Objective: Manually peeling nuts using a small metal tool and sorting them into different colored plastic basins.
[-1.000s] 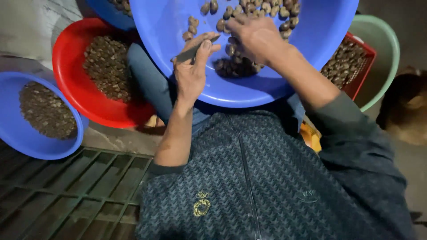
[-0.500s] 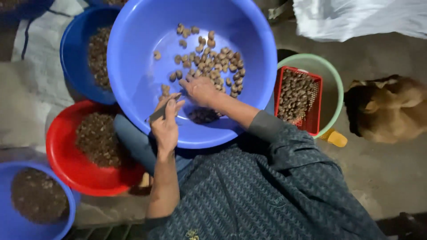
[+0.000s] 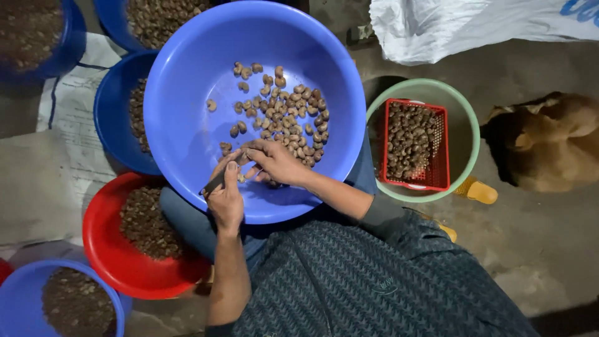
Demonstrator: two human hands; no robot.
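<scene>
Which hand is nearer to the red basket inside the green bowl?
Right. The right hand lies in the big blue basin on the side toward the red basket; the left hand is farther away at the basin's near edge.

This is looking like an informal nut-shelling workplace on a bare concrete floor (image 3: 549, 249). Plastic basins of nuts are crowding the left of the frame: a large blue basin (image 3: 187, 125) at centre, a red basin (image 3: 100, 224) at lower left. A red crate (image 3: 437, 168) is sitting in a green basin (image 3: 468, 125) at right, and a white sack (image 3: 468, 25) is lying at upper right.
</scene>
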